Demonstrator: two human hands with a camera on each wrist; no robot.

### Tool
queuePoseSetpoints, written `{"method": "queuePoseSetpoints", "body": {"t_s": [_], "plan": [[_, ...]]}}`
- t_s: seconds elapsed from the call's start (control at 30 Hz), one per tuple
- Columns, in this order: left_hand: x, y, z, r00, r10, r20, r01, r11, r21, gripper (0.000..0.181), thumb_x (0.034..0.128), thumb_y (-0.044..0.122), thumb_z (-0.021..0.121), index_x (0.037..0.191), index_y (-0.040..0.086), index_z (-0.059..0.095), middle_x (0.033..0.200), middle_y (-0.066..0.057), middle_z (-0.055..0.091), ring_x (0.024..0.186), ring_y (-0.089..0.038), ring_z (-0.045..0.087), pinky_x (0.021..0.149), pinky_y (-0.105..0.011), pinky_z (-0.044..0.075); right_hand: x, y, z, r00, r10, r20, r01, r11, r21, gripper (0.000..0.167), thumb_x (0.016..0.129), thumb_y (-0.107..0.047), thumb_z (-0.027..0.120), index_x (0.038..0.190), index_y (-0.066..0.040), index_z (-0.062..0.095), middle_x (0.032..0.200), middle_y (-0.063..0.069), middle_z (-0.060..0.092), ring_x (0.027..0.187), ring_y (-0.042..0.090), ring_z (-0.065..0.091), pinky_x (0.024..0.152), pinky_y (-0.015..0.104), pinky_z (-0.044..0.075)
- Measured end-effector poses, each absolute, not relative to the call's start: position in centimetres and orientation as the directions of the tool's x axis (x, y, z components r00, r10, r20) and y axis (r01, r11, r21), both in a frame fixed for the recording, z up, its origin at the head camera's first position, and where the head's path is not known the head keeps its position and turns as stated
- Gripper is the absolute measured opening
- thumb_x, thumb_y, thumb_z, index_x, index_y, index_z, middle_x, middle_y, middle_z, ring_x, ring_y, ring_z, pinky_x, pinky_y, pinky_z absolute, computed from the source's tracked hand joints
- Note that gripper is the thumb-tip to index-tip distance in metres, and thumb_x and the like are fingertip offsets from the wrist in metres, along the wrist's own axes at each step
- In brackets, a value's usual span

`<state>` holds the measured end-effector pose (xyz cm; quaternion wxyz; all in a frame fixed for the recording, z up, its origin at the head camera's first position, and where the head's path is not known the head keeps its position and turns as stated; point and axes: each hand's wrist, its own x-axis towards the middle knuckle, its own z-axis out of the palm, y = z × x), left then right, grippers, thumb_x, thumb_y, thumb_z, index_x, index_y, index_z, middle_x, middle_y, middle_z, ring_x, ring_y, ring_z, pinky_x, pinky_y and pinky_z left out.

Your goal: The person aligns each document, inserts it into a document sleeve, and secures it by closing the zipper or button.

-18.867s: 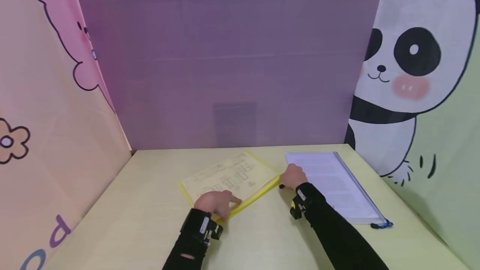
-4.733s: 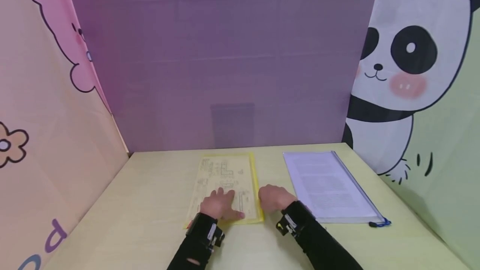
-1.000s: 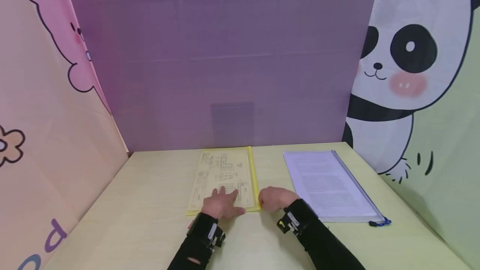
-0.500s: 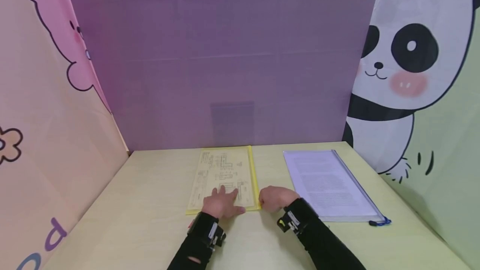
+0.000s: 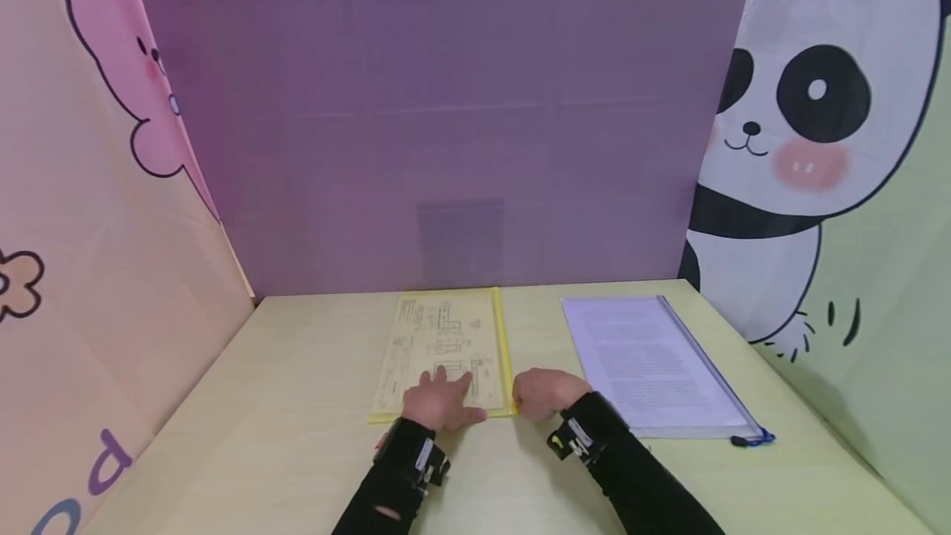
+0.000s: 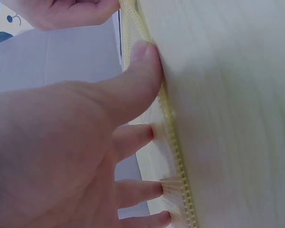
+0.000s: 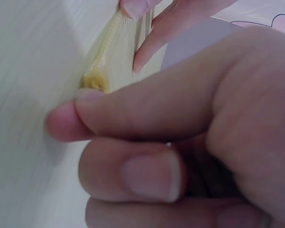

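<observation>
A yellow zip document bag (image 5: 446,324) with a printed sheet of drawings inside lies flat on the table, long side pointing away from me. My left hand (image 5: 440,403) rests on its near part, fingers spread, thumb along the near zip edge. In the left wrist view, the fingertips (image 6: 154,187) press the bag's surface beside the yellow zip teeth (image 6: 181,171). At the near right corner, my right hand (image 5: 548,393) has its fingers curled. The right wrist view shows thumb and index finger pinching the zip's yellow end (image 7: 96,81); the tip between them is hidden.
To the right lies a clear zip document bag (image 5: 654,366) with printed white pages and a blue cord (image 5: 761,437) at its near corner. A purple backdrop (image 5: 461,106) stands behind the pale table (image 5: 282,403), with printed cloth walls on both sides.
The yellow bag lay slanted 18.9 s ago, both hands at its zip edge; it was turned lengthwise by 4.7 s ago, then shifted slightly away. Over the last second the hands stay put.
</observation>
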<state>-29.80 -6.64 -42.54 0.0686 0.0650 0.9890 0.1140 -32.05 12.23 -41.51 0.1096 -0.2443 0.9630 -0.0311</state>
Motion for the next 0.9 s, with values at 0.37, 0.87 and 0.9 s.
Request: {"method": "queuePoseSetpoints", "body": {"t_s": [0.37, 0.87, 0.9], "plan": [[-30.0, -6.6, -42.4, -0.979, 0.149, -0.139, 0.112, 0.963, 0.245, 0.074, 0.0876, 0.058, 0.071, 0.149, 0.022, 0.053, 0.152, -0.021, 0.044, 0.132, -0.042, 0.044, 0.096, -0.060, 0.045, -32.0, 12.4, -41.7, -0.860, -0.470, -0.198, -0.454, 0.882, -0.125, 0.022, 0.083, 0.001, 0.061, 0.066, -0.013, 0.059, 0.063, -0.002, 0.049, 0.055, 0.012, 0.038, 0.049, 0.024, 0.028], [-30.3, -6.5, -42.4, -0.966, 0.201, -0.163, 0.161, 0.961, 0.226, 0.069, 0.0814, 0.054, 0.080, 0.135, 0.015, 0.063, 0.123, -0.016, 0.058, 0.104, -0.035, 0.053, 0.087, -0.055, 0.049, -31.0, 12.2, -41.2, -0.873, -0.428, -0.234, -0.400, 0.902, -0.160, 0.022, 0.078, 0.000, 0.061, 0.063, -0.015, 0.053, 0.059, -0.003, 0.044, 0.051, 0.011, 0.034, 0.046, 0.024, 0.025], [-30.3, -6.5, -42.4, -0.964, 0.207, -0.166, 0.167, 0.960, 0.225, 0.068, 0.0811, 0.053, 0.081, 0.133, 0.013, 0.064, 0.119, -0.015, 0.059, 0.101, -0.034, 0.053, 0.086, -0.054, 0.049, -30.9, 12.1, -41.1, -0.872, -0.429, -0.237, -0.400, 0.902, -0.163, 0.022, 0.077, -0.001, 0.060, 0.063, -0.016, 0.052, 0.059, -0.003, 0.045, 0.051, 0.011, 0.034, 0.047, 0.024, 0.025]]}}
